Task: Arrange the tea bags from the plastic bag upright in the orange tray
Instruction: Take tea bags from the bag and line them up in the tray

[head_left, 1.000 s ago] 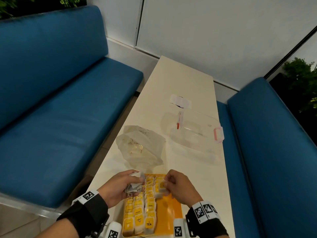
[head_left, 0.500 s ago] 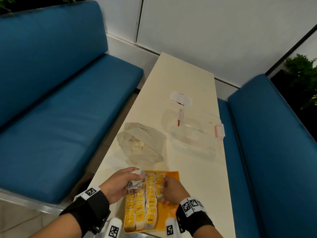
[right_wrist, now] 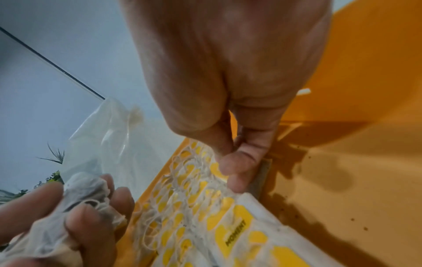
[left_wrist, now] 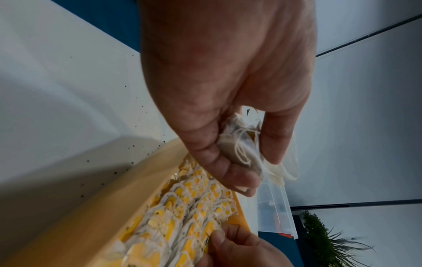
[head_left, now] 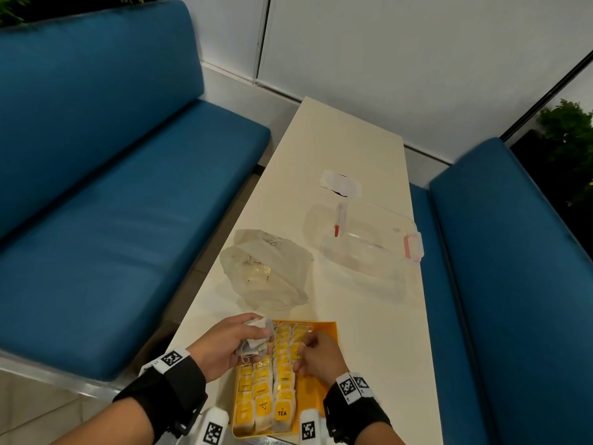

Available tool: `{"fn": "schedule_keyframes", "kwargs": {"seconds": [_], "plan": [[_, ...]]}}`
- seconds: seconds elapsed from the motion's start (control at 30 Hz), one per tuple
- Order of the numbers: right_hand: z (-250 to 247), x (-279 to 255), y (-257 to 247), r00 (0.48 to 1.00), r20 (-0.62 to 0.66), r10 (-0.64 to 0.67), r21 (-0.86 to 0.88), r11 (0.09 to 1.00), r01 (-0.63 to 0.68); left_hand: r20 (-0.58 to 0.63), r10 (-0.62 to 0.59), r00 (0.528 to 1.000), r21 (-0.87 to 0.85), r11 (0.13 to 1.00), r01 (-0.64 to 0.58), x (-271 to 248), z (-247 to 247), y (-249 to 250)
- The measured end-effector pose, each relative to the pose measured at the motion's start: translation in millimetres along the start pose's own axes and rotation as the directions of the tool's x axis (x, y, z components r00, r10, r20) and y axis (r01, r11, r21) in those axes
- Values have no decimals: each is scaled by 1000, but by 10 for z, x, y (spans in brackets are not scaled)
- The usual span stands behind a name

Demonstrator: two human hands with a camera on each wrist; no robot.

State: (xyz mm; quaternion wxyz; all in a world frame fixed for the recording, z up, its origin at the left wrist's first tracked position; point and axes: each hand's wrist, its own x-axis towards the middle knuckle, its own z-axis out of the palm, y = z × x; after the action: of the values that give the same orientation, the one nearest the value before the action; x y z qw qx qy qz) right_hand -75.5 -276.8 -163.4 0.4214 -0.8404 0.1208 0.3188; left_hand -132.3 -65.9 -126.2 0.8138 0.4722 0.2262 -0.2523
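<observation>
Paper tea bags bunched with their strings sit gripped in the curled fingers of the left hand [head_left: 232, 343] as before, while the right hand [head_left: 317, 354], raised at the far end of the rows a second ago, has come down onto the third row and now pinches one tea bag [right_wrist: 239, 213] into place, so that row is filling. The plastic bag [head_left: 266, 274] on the table [head_left: 369, 332] holds a few tea bags, the orange tray [head_left: 324, 329] nearest the person holds upright rows [head_left: 266, 396] with bare floor at its right, and the clear box [head_left: 369, 245] looks empty.

Clear lidded container [head_left: 369, 245] on white table [head_left: 346, 139]; blue benches [head_left: 112, 187] alongside.
</observation>
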Motion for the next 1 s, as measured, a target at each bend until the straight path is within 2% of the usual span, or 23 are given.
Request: {"fn": "schedule_keyframes", "kwargs": {"seconds": [0.17, 0.27, 0.33, 0.37, 0.43, 0.5, 0.57, 0.7, 0.8, 0.93, 1.0], "plan": [[32, -30, -16, 999, -45, -2, -73, 997, -1, 25, -7, 1000, -27, 1000, 8, -16, 6, 20], [-17, -122, -119, 993, -93, -72, -311, 950, 39, 28, -53, 998, -92, 994, 56, -4, -6, 40], [-56, -223, -230, 965, -138, -222, -430, 892, 143, 13, -90, 996, -128, 988, 91, 26, -16, 51], [-72, -296, -301, 934, -149, -325, -433, 870, 234, -1, -102, 995, -143, 985, 101, 44, -12, 54], [-61, -448, -439, 859, -114, -499, -323, 837, 443, -19, -110, 994, -176, 979, 105, 63, 31, 66], [-13, -576, -534, 821, -40, -569, -196, 810, 552, -16, -105, 994, -194, 976, 100, 79, 80, 72], [25, -644, -589, 822, 0, -569, -164, 811, 561, -9, -81, 997, -178, 981, 78, 105, 121, 76], [41, -589, -603, 852, -68, -519, -187, 845, 500, 13, 4, 1000, -69, 998, -3, 137, 205, 80], [25, -542, -592, 832, -115, -543, -197, 833, 516, 30, 23, 999, -18, 1000, -22, 150, 219, 95], [-32, -488, -554, 796, -215, -565, -216, 823, 526, -11, -10, 1000, -40, 999, 10, 145, 226, 111], [-91, -473, -548, 799, -237, -552, -215, 832, 511, -33, -30, 999, -61, 998, 28, 133, 202, 102]]}}
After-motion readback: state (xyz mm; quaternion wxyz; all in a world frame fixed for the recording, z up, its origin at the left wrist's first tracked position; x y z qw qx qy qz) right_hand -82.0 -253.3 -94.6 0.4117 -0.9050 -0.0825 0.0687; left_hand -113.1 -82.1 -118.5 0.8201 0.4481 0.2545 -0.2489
